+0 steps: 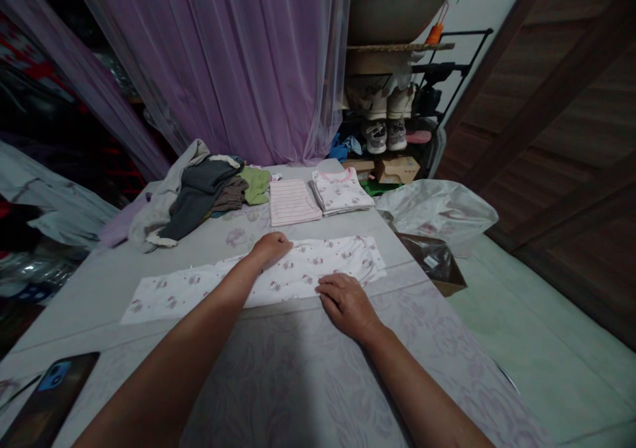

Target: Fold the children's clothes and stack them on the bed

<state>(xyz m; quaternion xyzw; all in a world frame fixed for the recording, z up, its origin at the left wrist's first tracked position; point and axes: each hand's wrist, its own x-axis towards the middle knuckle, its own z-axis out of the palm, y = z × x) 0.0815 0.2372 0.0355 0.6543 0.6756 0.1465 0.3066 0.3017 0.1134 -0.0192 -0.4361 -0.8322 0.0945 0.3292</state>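
A long white garment with a small printed pattern (342,252), which looks like pants folded lengthwise, lies flat across the bed-like surface. My left hand (272,246) is closed at its far edge, near the middle, fingers curled onto the cloth. At the near edge, toward the right end, my right hand (345,302) rests with its fingers lying on the fabric. Behind the garment sit a folded pink-striped cloth (294,203) and a stack of folded white printed clothes with a pink neckline (342,191).
A loose heap of clothes (199,189) lies at the back left. A phone (54,395) is at the near left. Beyond the right edge stand a cardboard box (454,282), a clear plastic bag (437,206) and a shoe rack (385,116). Purple curtains (238,57) hang behind.
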